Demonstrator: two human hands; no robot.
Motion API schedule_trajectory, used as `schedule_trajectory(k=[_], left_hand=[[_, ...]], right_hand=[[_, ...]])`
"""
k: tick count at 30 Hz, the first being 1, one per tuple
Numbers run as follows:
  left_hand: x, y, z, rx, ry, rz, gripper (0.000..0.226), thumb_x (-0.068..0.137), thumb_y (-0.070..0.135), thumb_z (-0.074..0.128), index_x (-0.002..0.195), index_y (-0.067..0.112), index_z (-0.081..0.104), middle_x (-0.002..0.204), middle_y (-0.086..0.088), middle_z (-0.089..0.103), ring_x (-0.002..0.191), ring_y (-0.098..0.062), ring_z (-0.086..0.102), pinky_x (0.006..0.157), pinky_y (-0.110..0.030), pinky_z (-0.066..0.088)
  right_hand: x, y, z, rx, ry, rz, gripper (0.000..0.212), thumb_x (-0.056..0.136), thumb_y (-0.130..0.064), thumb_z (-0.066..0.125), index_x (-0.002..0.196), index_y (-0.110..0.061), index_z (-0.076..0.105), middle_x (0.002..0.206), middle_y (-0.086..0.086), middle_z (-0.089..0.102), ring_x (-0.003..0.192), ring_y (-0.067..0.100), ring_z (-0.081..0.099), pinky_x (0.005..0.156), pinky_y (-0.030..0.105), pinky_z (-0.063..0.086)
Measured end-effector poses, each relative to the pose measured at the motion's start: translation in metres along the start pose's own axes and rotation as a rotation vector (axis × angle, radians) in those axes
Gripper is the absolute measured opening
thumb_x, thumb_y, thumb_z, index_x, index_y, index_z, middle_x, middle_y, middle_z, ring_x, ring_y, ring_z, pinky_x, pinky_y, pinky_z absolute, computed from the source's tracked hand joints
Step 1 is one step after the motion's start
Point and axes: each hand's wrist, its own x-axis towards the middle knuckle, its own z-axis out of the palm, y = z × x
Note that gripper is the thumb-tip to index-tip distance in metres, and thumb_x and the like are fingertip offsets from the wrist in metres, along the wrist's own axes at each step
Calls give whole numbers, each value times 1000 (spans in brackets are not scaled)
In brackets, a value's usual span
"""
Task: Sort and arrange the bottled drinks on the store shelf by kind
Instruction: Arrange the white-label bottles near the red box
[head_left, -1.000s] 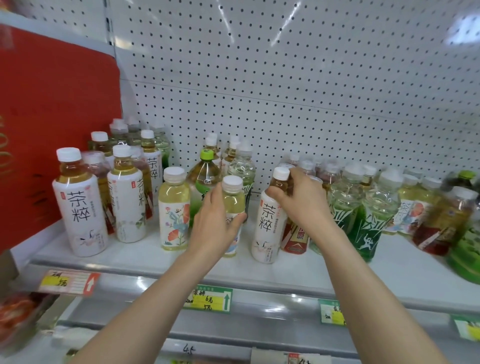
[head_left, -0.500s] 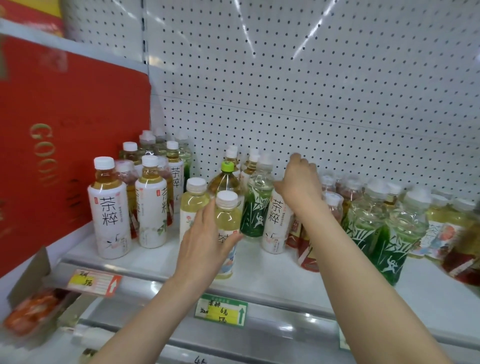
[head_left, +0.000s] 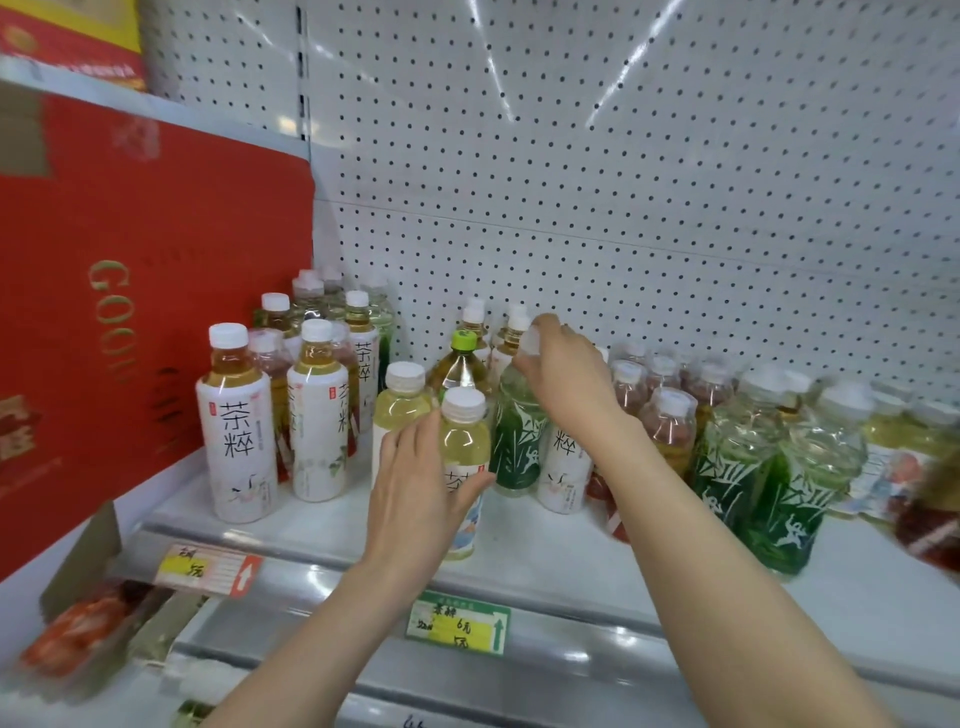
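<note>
My left hand (head_left: 421, 483) wraps the pale yellow bottle (head_left: 464, 452) at mid-body, thumb across the label and fingers curled round the far side. The bottle stands upright with its long axis vertical, white cap pointing to twelve o'clock, base near the front lip of the shelf (head_left: 545, 551).

My right hand (head_left: 566, 379) is farther back, at about one o'clock from the left. Its fingertips pinch the top of the green bamboo-print bottle (head_left: 517, 441), whose cap is blurred. That bottle is upright too, neck up, just beside the pale yellow bottle at its two o'clock.

A green-capped bottle (head_left: 462, 364) stands behind the pale yellow bottle at twelve. Another pale bottle (head_left: 400, 410) stands at ten o'clock, right by my left fingers. Farther out at nine, white-labelled tea bottles (head_left: 239, 431) stand in rows beside a red box (head_left: 130, 312). At three o'clock from my right forearm stand more bamboo-print bottles (head_left: 789, 478). A green price tag (head_left: 457, 621) sits at six, below my left hand.
</note>
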Motion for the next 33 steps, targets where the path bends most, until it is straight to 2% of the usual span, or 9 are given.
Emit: schedule_trajectory(k=[6,9,11,15,19,23,27,29,33], left_hand=[[0,-1,1,-20,-18,-16,85,79,51,72,146,14,35,141,-5,49,130,-23,39,105,-33,34],[0,0,1,-27,-32,-27,86,79,49,72,146,11,34,141,-9,48,130,-27,38,106,-37,34],[-1,0,1,-37,-33,-33,86,78,47,74,146,10,35,141,-10,48,130,-28,39,106,-38,34],[-1,0,2,-51,-33,-39,84,78,45,75,144,11,36,140,-10,49,128,-28,40,105,-38,35],[-2,0,2,-59,-41,-50,84,78,45,76,145,11,37,140,-8,49,128,-28,40,105,-38,36],[-2,2,0,-59,-44,-46,85,76,44,77,144,12,38,140,-8,49,129,-27,41,105,-37,37],[-2,2,-4,-39,-28,-5,84,75,45,77,143,14,38,149,-8,33,130,-28,43,105,-40,40],[0,2,-7,-14,-27,12,82,75,47,77,141,14,40,148,-5,34,128,-26,45,103,-37,41],[3,0,-8,13,-62,6,85,76,53,73,144,15,38,147,-4,41,134,-22,40,106,-33,38]], right_hand=[[-50,14,-31,186,1,18,49,101,-33,50,144,-17,35,119,8,61,92,21,61,84,38,49],[-65,30,-48,142,-12,75,46,100,-35,52,141,-20,38,119,8,62,92,23,62,79,35,45],[-74,44,-58,75,6,141,44,99,-36,53,139,-21,40,120,8,62,97,28,63,84,41,50],[-84,66,-72,-20,27,273,47,97,-38,54,138,-20,40,109,7,65,85,26,62,74,39,50],[-78,60,-85,-44,-53,302,55,93,-44,59,139,-17,44,120,8,63,104,29,61,86,44,52],[-52,35,-82,-184,64,176,54,94,-43,58,137,-12,48,130,12,55,120,32,50,92,41,44],[-8,19,-54,-301,-154,207,37,97,-28,56,126,-5,50,119,15,60,109,33,57,74,35,41],[7,19,-41,-386,-274,243,30,96,-22,56,120,-5,54,118,13,61,109,31,58,72,32,41],[24,21,-22,-375,-239,224,30,94,-19,58,120,-5,53,116,13,61,108,29,58,75,30,37]])
